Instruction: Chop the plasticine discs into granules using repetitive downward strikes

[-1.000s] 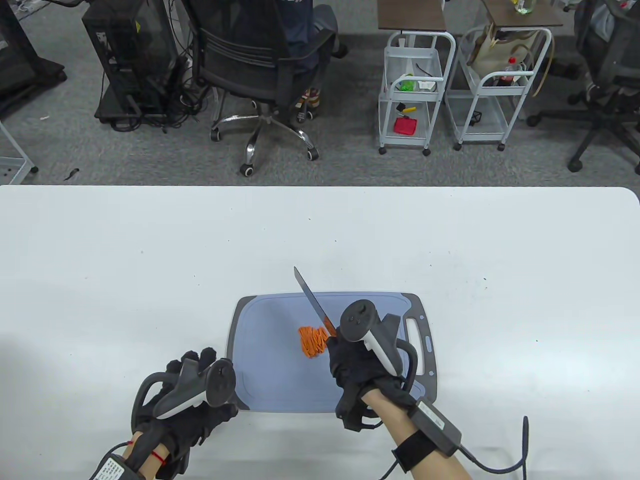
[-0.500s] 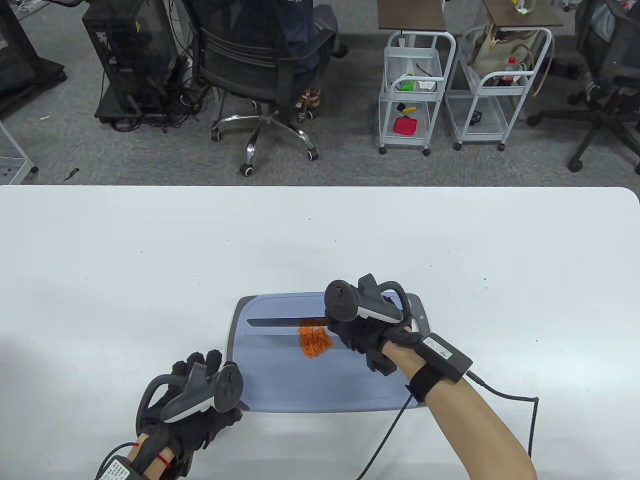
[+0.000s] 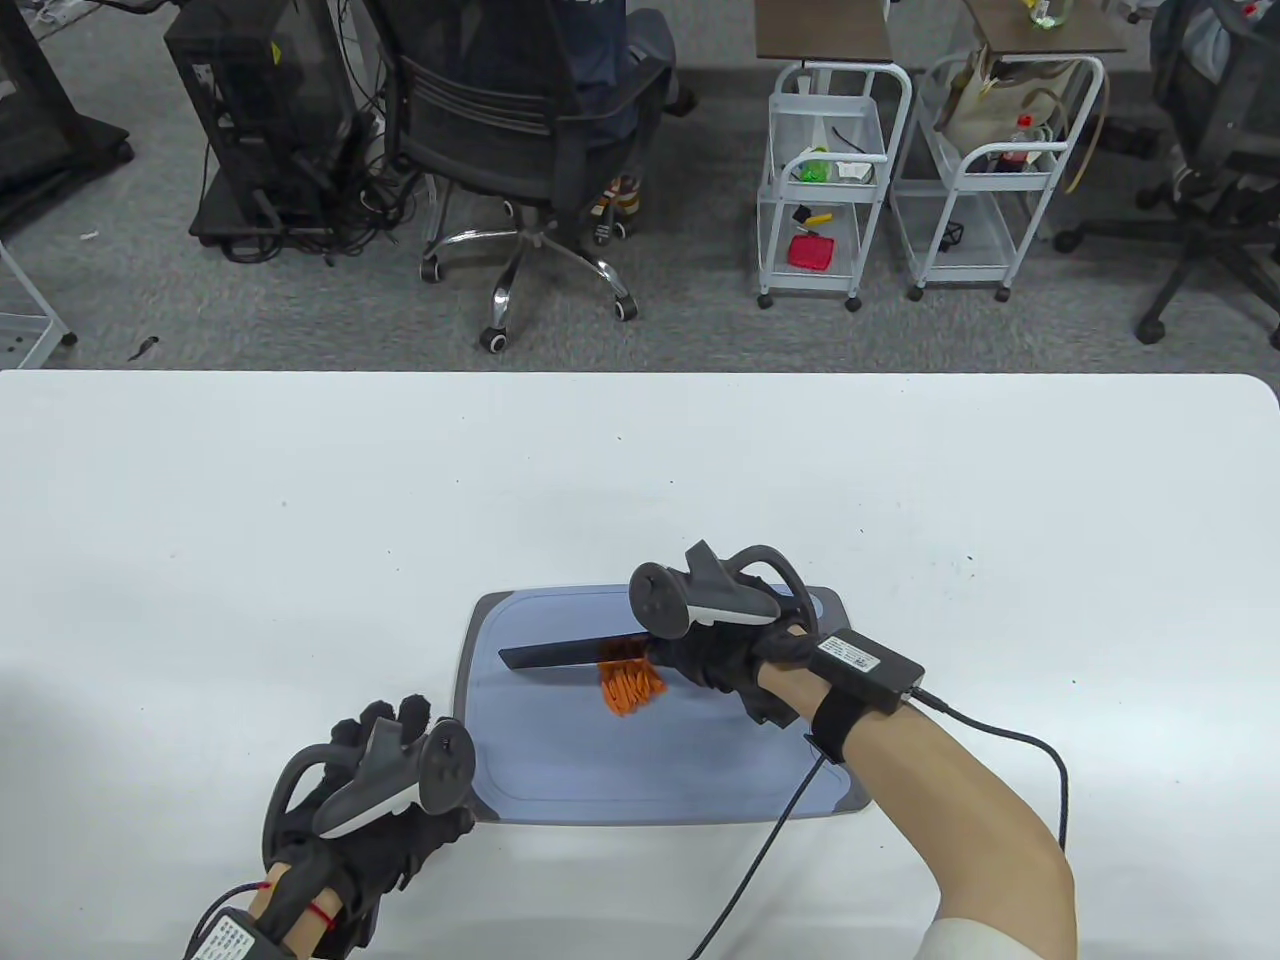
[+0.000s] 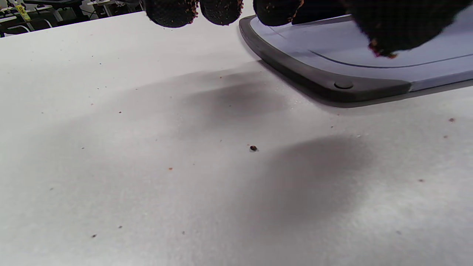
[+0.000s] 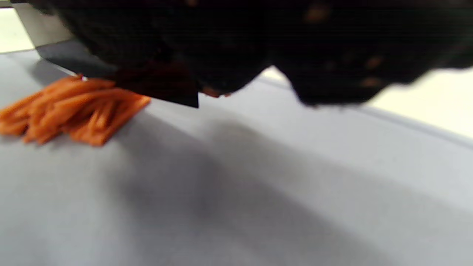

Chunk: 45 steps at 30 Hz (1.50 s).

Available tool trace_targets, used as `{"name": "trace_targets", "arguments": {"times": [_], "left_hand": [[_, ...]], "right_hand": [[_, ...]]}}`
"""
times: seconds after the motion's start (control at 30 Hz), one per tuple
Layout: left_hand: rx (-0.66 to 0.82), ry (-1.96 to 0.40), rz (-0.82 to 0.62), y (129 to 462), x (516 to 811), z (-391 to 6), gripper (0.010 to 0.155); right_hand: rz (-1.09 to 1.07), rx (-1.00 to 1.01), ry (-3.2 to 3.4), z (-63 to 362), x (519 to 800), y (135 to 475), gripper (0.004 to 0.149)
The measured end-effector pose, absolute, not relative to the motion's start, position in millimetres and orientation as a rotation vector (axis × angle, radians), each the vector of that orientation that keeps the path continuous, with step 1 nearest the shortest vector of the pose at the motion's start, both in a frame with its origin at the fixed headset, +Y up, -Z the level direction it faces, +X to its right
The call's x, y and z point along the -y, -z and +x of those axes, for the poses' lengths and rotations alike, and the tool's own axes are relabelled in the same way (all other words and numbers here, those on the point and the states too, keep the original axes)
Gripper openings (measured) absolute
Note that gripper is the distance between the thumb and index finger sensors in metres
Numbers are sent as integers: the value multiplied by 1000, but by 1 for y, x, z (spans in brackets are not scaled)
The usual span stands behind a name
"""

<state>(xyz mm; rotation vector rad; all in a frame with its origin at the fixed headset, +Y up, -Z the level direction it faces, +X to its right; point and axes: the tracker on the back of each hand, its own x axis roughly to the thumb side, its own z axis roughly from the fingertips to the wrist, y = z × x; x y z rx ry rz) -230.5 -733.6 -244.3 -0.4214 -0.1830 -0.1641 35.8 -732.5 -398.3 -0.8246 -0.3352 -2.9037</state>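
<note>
A small pile of orange plasticine strips [image 3: 630, 682] lies near the middle of the blue-grey cutting board [image 3: 560, 770]. My right hand [image 3: 715, 655] grips the handle of a dark knife [image 3: 565, 653], whose blade points left across the far edge of the pile. In the right wrist view the strips [image 5: 70, 109] lie just under the blade's heel and my gloved fingers [image 5: 229, 40]. My left hand [image 3: 385, 790] rests at the board's near-left corner and holds nothing; its fingertips [image 4: 173, 11] hang beside the board's dark rim [image 4: 317, 79].
The white table [image 3: 300, 520] spreads wide around the board. A cable [image 3: 1010, 745] runs from my right wrist over the table to the right. Small crumbs [image 4: 253, 148] dot the table near the board's corner. Chairs and carts stand beyond the far edge.
My right hand swung the knife from pointing away to pointing left across the pile. Its tip now lies a little lower and nearer the strips. My left hand shifted slightly.
</note>
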Motion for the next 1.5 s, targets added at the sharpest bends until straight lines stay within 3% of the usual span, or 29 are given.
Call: {"name": "trace_targets", "arguments": {"times": [0.27, 0.33, 0.47, 0.57, 0.93, 1.1, 1.5], "left_hand": [[154, 150, -456, 251, 737, -236, 89], [151, 148, -456, 252, 737, -235, 89], [147, 155, -473, 253, 741, -235, 89], [139, 152, -471, 251, 741, -240, 89], [159, 168, -449, 249, 738, -236, 89], [165, 175, -455, 248, 739, -234, 89], [164, 163, -482, 251, 743, -229, 89]], "right_hand": [[-851, 336, 2987, 37, 747, 406, 54], [-909, 229, 2938, 28, 747, 403, 54], [-893, 278, 2950, 21, 747, 402, 54], [-821, 381, 2877, 22, 739, 408, 54], [-714, 352, 2755, 34, 703, 390, 57], [-730, 389, 2804, 42, 720, 388, 57], [-853, 205, 2921, 30, 747, 387, 56]]}}
